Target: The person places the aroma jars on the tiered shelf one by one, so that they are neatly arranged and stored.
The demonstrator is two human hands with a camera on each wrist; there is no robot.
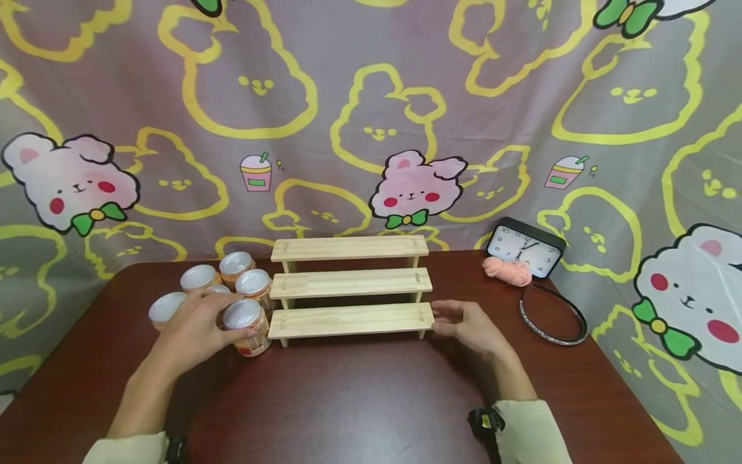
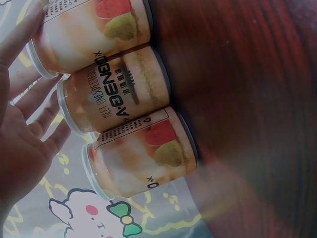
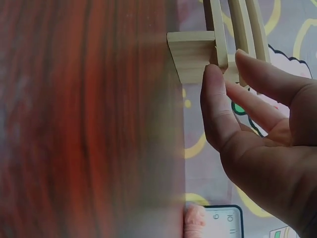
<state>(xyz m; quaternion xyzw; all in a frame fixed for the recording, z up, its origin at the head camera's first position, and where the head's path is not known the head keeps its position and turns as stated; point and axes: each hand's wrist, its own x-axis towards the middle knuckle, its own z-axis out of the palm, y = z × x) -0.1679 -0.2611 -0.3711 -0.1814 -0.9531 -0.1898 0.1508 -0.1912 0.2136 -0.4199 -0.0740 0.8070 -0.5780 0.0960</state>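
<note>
At the left end of a three-step wooden display shelf (image 1: 348, 320) stand several printed cans with silvery lids. My left hand (image 1: 194, 332) holds the nearest can (image 1: 253, 341), thumb across its front and fingers behind the lid. Three cans in a row, among them a middle can (image 2: 116, 91), show beside my left palm in the left wrist view. My right hand (image 1: 472, 327) is at the right end of the lowest step, fingertips touching or very near the board end (image 3: 221, 54); nothing is gripped in it. Every step of the shelf is bare.
Back right, a black-framed clock (image 1: 526, 247) leans by the patterned curtain (image 1: 324, 154). A bundle of peach yarn (image 1: 507, 271) lies before it, and a sparkly headband (image 1: 553, 336) is nearer me. All stand on a dark brown table (image 1: 348, 406).
</note>
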